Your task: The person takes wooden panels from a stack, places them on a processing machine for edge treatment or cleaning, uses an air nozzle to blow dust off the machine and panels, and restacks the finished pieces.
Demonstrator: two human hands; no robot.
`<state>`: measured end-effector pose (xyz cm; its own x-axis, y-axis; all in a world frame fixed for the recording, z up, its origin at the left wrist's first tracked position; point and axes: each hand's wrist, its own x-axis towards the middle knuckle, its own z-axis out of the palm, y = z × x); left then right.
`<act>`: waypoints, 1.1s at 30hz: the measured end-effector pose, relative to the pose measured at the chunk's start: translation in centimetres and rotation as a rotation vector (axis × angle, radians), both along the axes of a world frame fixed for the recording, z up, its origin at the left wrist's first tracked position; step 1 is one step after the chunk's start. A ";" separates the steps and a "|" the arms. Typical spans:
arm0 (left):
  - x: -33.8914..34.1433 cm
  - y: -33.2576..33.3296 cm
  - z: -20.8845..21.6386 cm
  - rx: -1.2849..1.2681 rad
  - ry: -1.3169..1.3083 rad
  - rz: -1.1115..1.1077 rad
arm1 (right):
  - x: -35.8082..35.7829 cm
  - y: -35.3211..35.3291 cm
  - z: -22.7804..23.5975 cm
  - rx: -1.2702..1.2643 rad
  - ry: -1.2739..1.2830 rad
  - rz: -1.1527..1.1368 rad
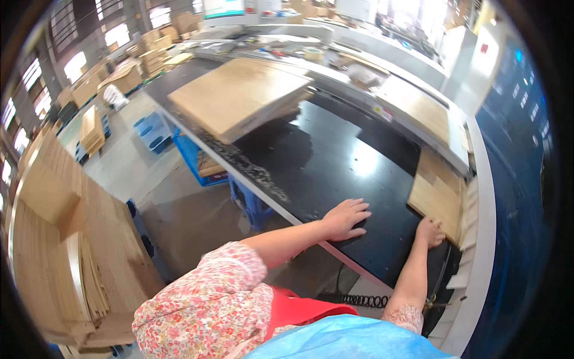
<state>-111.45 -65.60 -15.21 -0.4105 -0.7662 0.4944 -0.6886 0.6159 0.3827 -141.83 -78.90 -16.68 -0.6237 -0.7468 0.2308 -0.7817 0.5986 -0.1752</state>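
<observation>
My left hand lies palm down on the glossy black tabletop, its fingers spread and nothing in them. At the right side of the table, my right hand has its fingers bent over the near end of a pale wooden board. This board lies flat against the white edge strip of the machine. How far my right thumb reaches under the board is hidden. Farther off on the left of the tabletop rests a stack of light wooden panels, apart from both hands.
Tall stacks of wooden boards stand on the floor to my left. Beside the table are a blue crate and a blue stool. A blue pallet lies farther off. A dark coiled hose hangs below the near edge.
</observation>
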 end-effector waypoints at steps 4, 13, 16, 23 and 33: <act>15.4 12.6 -2.4 -0.085 0.019 0.438 | 6.1 4.8 1.1 -0.023 0.027 0.267; 42.0 50.3 -7.6 0.723 -0.460 1.858 | 30.4 16.0 2.3 -0.005 0.273 1.618; 44.9 59.4 -7.1 0.878 -0.370 2.052 | 33.5 15.2 1.8 0.026 0.349 1.551; 43.7 69.2 -10.5 1.107 -0.801 1.925 | 35.2 15.5 2.3 0.035 0.327 1.516; 41.7 63.1 2.1 0.210 -0.515 1.555 | 34.8 15.1 1.2 -0.042 0.394 1.470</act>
<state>-69.71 -2.47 -13.12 0.6883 -0.6060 0.3988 -0.6303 -0.7717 -0.0848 -107.00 -63.85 -15.51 0.7484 -0.6199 0.2359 -0.6607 -0.7279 0.1834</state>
